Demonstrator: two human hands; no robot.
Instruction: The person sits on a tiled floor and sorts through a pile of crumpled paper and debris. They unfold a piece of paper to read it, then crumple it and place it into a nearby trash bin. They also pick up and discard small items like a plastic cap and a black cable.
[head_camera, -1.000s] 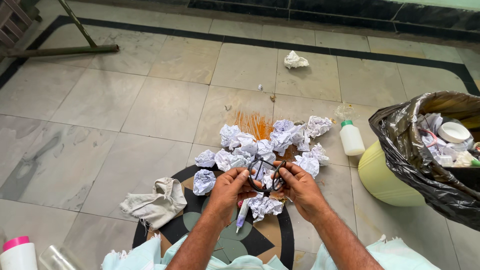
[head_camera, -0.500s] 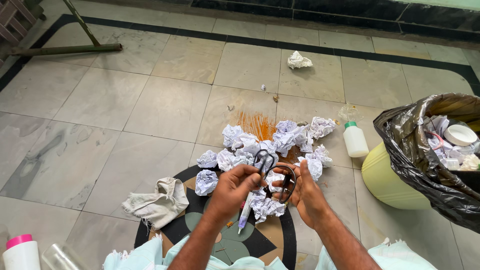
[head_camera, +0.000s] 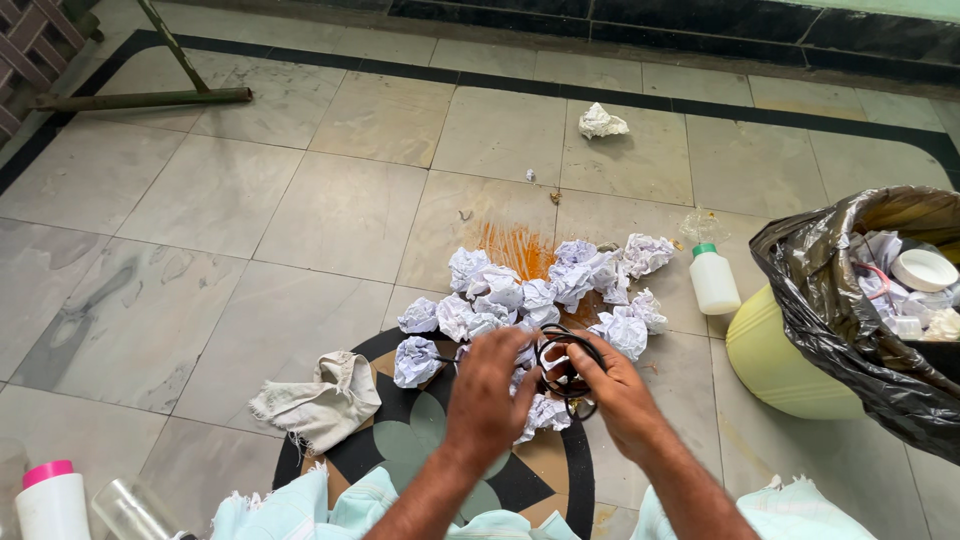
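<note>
While my knees in pale cloth (head_camera: 300, 510) frame the bottom edge, my left hand (head_camera: 488, 388) hangs knuckles-up at lower centre, fingers curled down so I cannot tell what they pinch, if anything. Just right of it my right hand (head_camera: 612, 392) pinches the black glasses (head_camera: 562, 368) by the rim, fingertips closed on the frame, held just above the paper balls (head_camera: 530, 300). To handle the glasses well, I judge the grip belongs on the rim and arms, not the lenses, with both hands kept close so the frame does not twist. A grey rag (head_camera: 320, 400) lies lower left of the hands, on the edge of the dark floor medallion (head_camera: 400, 450). At the bottom left corner stand a pink-capped bottle (head_camera: 50, 500) and a clear cup (head_camera: 130, 512). The paper heap spreads up from my hands across an orange stain (head_camera: 510, 245). Right of the heap stands a white bottle (head_camera: 714, 278) with a green cap, near a yellow bin (head_camera: 775, 365) lined with a black bag (head_camera: 850, 330), filling the right edge, so room is tight there. Open tiles run to the left and upward, with one stray paper ball (head_camera: 600, 122) at upper centre and a green pole (head_camera: 140, 98) at upper left.
</note>
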